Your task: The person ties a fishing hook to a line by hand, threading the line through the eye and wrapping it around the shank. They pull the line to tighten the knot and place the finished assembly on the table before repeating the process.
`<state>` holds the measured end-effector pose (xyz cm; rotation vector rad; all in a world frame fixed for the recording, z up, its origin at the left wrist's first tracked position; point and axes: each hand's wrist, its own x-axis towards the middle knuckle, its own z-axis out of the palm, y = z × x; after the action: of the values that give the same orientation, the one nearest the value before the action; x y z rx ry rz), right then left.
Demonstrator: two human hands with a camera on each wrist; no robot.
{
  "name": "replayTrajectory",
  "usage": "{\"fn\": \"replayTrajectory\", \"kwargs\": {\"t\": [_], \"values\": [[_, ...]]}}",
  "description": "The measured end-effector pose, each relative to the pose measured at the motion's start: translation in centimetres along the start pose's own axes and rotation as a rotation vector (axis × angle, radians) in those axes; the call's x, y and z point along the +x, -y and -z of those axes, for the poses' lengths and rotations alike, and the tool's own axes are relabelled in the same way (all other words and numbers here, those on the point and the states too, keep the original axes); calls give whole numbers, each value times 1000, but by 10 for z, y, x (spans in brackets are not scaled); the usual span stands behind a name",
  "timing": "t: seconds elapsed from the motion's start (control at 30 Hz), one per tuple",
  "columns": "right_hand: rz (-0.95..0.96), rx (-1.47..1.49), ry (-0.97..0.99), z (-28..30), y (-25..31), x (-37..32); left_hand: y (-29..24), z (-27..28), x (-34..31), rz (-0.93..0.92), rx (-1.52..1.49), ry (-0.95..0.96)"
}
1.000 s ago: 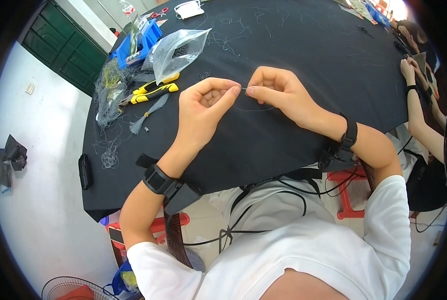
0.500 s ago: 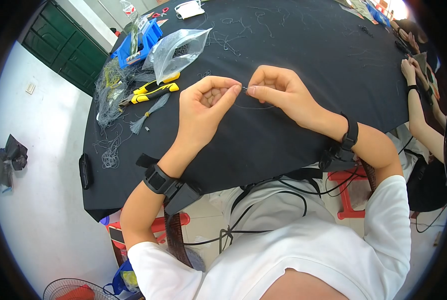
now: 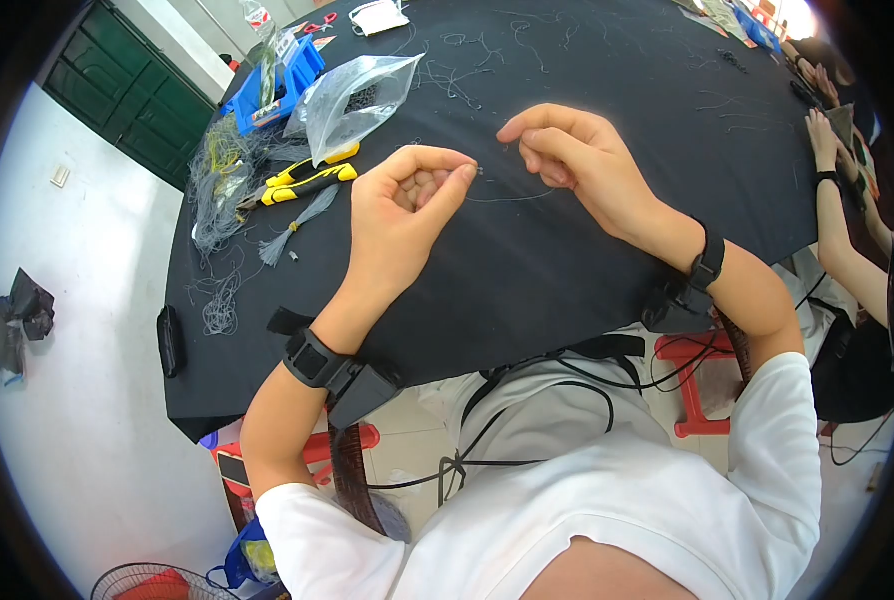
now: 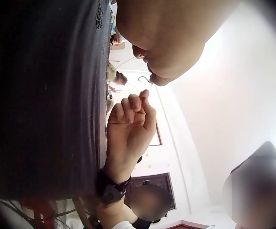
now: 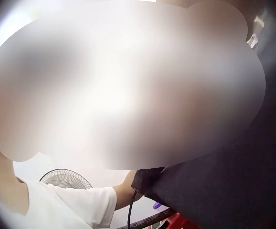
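Note:
In the head view, my left hand (image 3: pixel 402 215) pinches a tiny piece between thumb and index fingertip; in the left wrist view, a small curved hook (image 4: pixel 145 78) shows at those fingertips. A thin clear line (image 3: pixel 512 200) sags below the hands and reaches the curled lower fingers of my right hand (image 3: pixel 602 170). Those fingers appear to hold it, while the right index finger points out toward the left hand, apart from it. The left wrist view shows the right hand (image 4: pixel 131 129) beside the left hand (image 4: pixel 166 38). Blur hides most of the right wrist view.
On the black-covered table (image 3: pixel 527 300) lie yellow-black pliers (image 3: pixel 312 186), a clear plastic bag (image 3: pixel 352 110), a blue bin (image 3: pixel 297 85), tangled line (image 3: pixel 217 195), a tied bundle (image 3: pixel 297 232) and a black case (image 3: pixel 170 342). Another person's arms (image 3: pixel 837 215) are at the right edge.
My right hand has drawn away from the left fingertips, up and to the right, its index finger straightening. My left hand has shifted slightly left, still pinching.

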<state>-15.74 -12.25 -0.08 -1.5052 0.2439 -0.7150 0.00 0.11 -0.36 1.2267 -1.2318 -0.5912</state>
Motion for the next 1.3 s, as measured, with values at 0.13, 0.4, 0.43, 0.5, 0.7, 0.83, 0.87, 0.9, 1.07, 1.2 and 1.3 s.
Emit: {"fn": "replayTrajectory", "kwargs": {"t": [0.13,0.4,0.43,0.5,0.7,0.83,0.87,0.9,1.07,1.2,1.3], "values": [[-37,60,47,1,5,-1,4,-3,1,-33,40,38],[37,113,83,4,8,-2,5,-2,2,-94,40,57],[48,132,85,5,8,-1,4,-2,2,-134,48,55],[54,137,75,5,8,-1,3,-3,2,-135,23,61],[63,81,73,4,7,-1,0,-7,-2,35,-69,73],[-2,-177,56,6,13,-2,-4,-2,-3,74,-26,83],[107,-302,45,5,9,-2,-5,-1,-3,100,-15,94],[217,-427,34,3,0,-1,-4,-3,-3,77,-37,90],[417,-441,129,4,3,-2,2,-4,-2,29,-60,96],[202,-311,197,-3,8,-9,3,-5,-2,-34,37,108],[231,-450,187,-4,1,-8,-1,-4,-2,-64,100,111]]}}
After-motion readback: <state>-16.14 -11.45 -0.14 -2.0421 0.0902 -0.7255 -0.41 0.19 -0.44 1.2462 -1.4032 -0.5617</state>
